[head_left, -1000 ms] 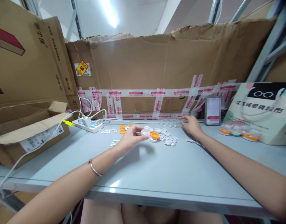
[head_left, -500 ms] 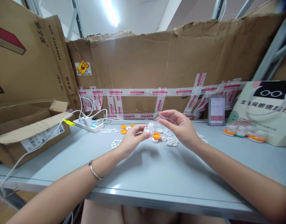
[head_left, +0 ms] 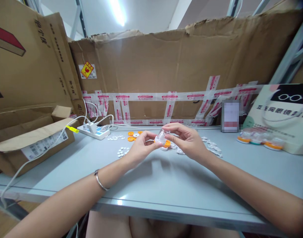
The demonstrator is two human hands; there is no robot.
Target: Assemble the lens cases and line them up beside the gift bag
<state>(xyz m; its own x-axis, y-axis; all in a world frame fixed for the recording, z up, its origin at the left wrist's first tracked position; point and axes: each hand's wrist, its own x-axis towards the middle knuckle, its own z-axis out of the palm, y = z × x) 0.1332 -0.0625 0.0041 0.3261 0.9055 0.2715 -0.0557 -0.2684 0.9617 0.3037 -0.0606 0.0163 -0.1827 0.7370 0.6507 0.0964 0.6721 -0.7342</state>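
Over the middle of the table, my left hand [head_left: 141, 147] pinches a small white plastic piece [head_left: 159, 140] between thumb and fingers. My right hand [head_left: 188, 142] grips a clear plastic cover [head_left: 164, 131], which sits slightly tilted over the top of the white piece. Both hands are nearly touching. Just behind and below them lies an orange cap [head_left: 167, 144] on a white ring [head_left: 164, 148]. Perforated white discs [head_left: 180, 151] are heaped on the table, partly hidden by my right hand.
Orange caps [head_left: 131, 139] and white discs [head_left: 122, 152] lie left of my hands. More white parts [head_left: 214, 148] are to the right. Lidded cases [head_left: 272, 144] stand by a paper bag [head_left: 285, 132]. A power strip [head_left: 97, 131] and open carton [head_left: 50, 142] occupy the left.
My right hand has moved left and slightly down, bringing the clear cover over the white piece in my left hand. The left hand has barely moved.
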